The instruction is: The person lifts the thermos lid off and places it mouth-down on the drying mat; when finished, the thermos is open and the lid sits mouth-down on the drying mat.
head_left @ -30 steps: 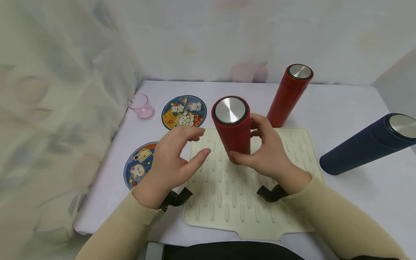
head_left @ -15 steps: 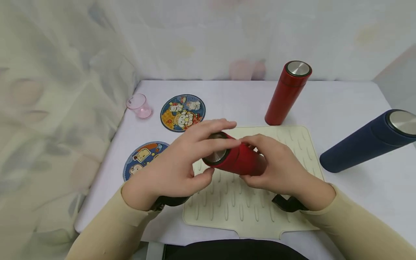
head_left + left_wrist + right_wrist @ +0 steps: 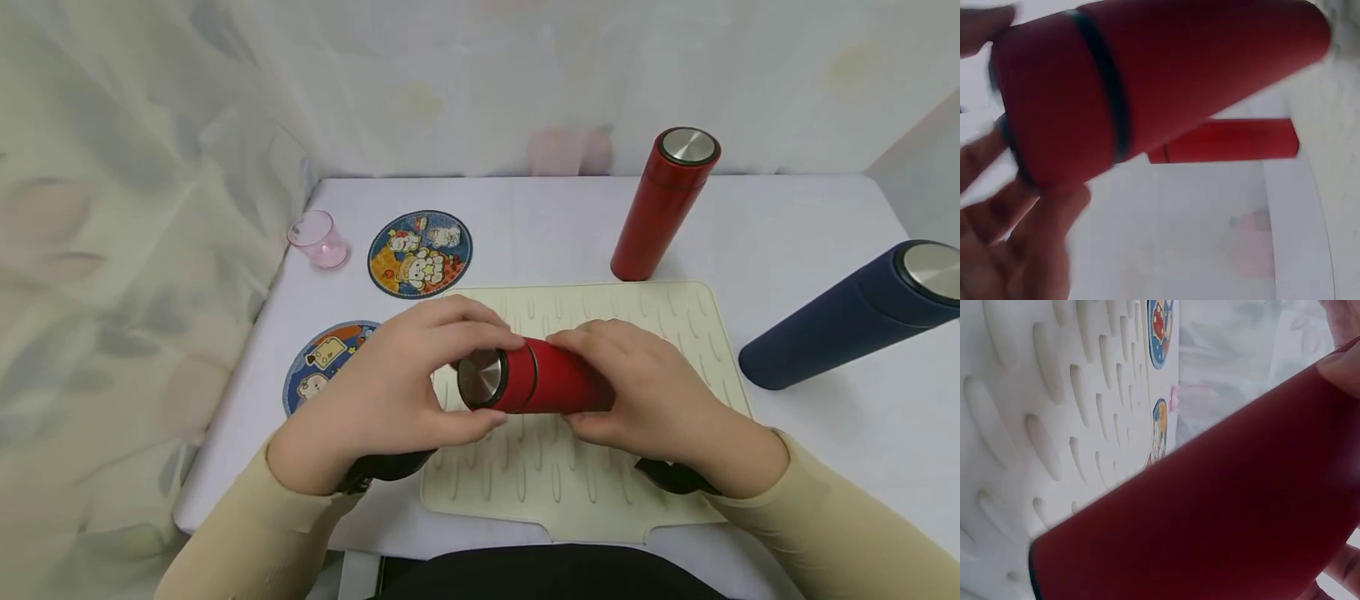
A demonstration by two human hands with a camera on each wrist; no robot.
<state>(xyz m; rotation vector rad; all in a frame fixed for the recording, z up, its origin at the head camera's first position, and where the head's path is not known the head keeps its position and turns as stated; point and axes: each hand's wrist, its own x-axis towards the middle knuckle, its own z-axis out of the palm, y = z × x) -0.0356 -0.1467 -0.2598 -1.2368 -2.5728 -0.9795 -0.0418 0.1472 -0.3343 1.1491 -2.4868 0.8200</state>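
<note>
A red thermos (image 3: 566,379) lies tilted between both hands over the cream mat, its silver-topped lid (image 3: 481,379) turned to the left. My right hand (image 3: 656,396) grips its body near the lower end. Around the lid, my left hand (image 3: 390,383) has its thumb below and its fingers above. In the left wrist view, fingertips touch the lid end of the thermos (image 3: 1197,69), and a dark ring marks the seam between lid and body. The right wrist view shows the base of the thermos (image 3: 1197,519) slanting down close over the ridged mat (image 3: 1016,419).
A second red thermos (image 3: 663,204) stands behind the cream mat (image 3: 525,492). At the right stands a dark blue thermos (image 3: 840,321). Two round cartoon coasters (image 3: 420,254) lie on the left of the white table, with a small pink glass (image 3: 318,240) at the back left.
The red thermos has gone from upright to tipped over, lid to the left. My left hand has come from beside it onto the lid, while my right hand keeps its grip on the body.
</note>
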